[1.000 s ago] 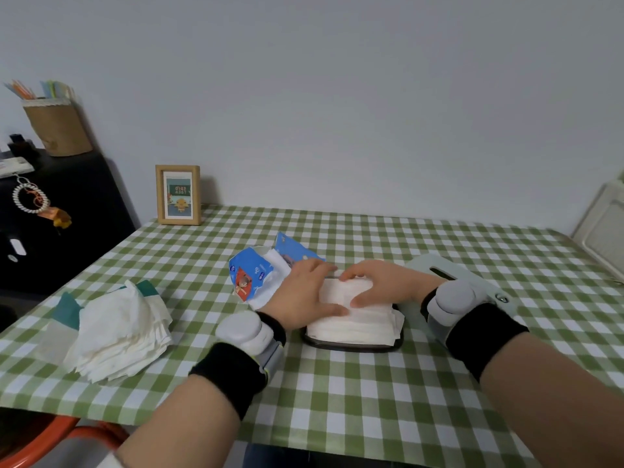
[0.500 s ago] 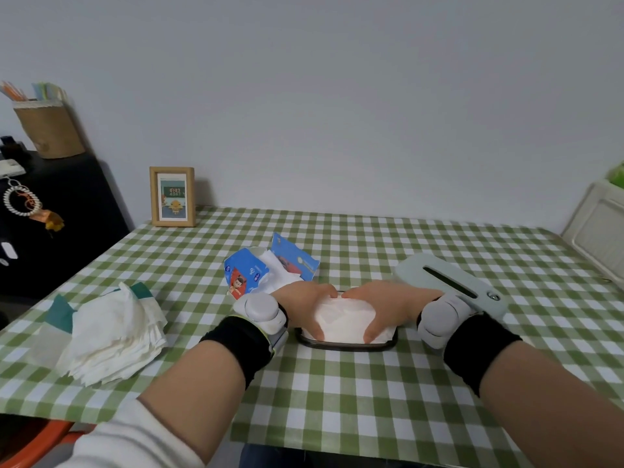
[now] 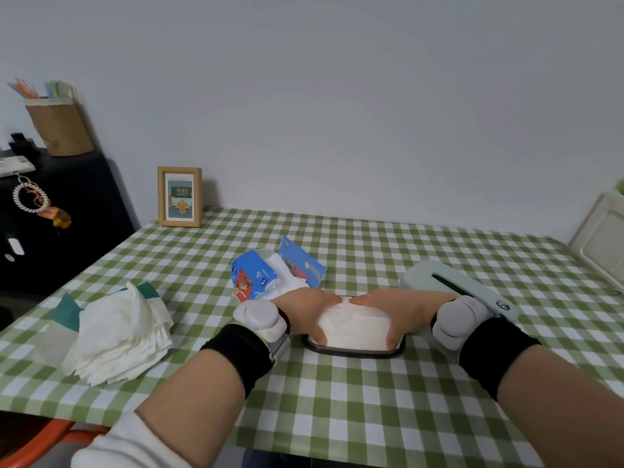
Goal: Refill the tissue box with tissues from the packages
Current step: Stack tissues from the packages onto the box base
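The left hand (image 3: 304, 312) and the right hand (image 3: 401, 309) are cupped round the ends of a white stack of folded tissues (image 3: 354, 327). The thumbs clasp its near face and the fingertips almost meet on top. A second ago both hands lay flatter on the stack, whose edges spread past the rim. Now it is squeezed into a rounded mound, much as half a second ago. The stack sits in the dark-rimmed tissue box base (image 3: 354, 354), in the middle of the surface. Each wrist bears a grey device on a black band.

At two o'clock from the base, just behind the right wrist, lies the pale green slotted box lid (image 3: 418, 275). At eleven o'clock lies a torn-open blue tissue package (image 3: 255, 275) with a cartoon figure; its print is too small to read. Well apart at nine o'clock, a loose pile of white tissues (image 3: 121, 332) rests on a dark green wrapper (image 3: 69, 312).

At the far edge, at eleven o'clock, stands a small wooden picture frame (image 3: 179, 196); its card seems to show digits, 0123 over 4567.

The surface wears a green-and-white checked cloth (image 3: 337, 400) against a plain grey wall (image 3: 337, 96). A black cabinet (image 3: 77, 204) at ten o'clock carries a brown paper holder (image 3: 60, 130).
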A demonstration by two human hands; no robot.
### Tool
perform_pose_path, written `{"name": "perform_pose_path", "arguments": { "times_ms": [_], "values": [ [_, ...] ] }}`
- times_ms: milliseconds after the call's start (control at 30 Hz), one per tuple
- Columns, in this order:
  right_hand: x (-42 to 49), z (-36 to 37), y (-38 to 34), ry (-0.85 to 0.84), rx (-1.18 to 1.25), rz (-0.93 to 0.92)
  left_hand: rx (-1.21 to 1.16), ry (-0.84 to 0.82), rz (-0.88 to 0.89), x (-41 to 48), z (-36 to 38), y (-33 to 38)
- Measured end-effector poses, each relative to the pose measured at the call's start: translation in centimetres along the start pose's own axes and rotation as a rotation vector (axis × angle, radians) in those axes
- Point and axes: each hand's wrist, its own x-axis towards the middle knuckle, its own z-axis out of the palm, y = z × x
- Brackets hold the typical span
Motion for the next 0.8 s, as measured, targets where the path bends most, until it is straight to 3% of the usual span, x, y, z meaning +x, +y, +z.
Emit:
{"name": "perform_pose_path", "arguments": {
  "times_ms": [133, 200, 267, 300, 367, 433, 567, 667, 800],
  "values": [
    [-0.6, -2.1, 0.1, -0.015, 0.043, 0.047, -0.239, 0.215, 0.031, -1.7, -0.9, -1.6],
    [-0.8, -3.9, -0.8, 0.07, 0.08, 0.025, -0.317, 0.516, -0.011, -2.5, -1.0, -3.0],
    [-0.5, -5.5, -2.7, 0.217, 0.172, -0.012, -0.192, 0.839, -0.19, -2.8, -0.5, -4.7],
    [-0.2, -6.0, -3.9, 0.286, 0.218, -0.035, -0.137, 0.902, -0.305, -2.9, 0.0, -5.5],
    [0.9, -6.5, -6.3, 0.357, 0.313, -0.05, -0.217, 0.83, -0.468, -3.1, 1.4, -7.2],
    [2.9, -6.6, -8.5, 0.371, 0.403, -0.04, -0.436, 0.797, -0.482, -3.0, 3.2, -8.6],
    [7.4, -5.9, -10.7, 0.378, 0.521, 0.08, -0.817, 1.018, -0.387, -2.8, 6.1, -10.2],
    [10.1, -5.4, -10.8, 0.366, 0.513, 0.132, -0.999, 1.152, -0.44, -2.6, 6.4, -10.7],
    [12.3, -5.1, -11.1, 0.308, 0.561, 0.197, -1.042, 1.241, -0.522, -2.4, 6.5, -11.4]
  ]
}}
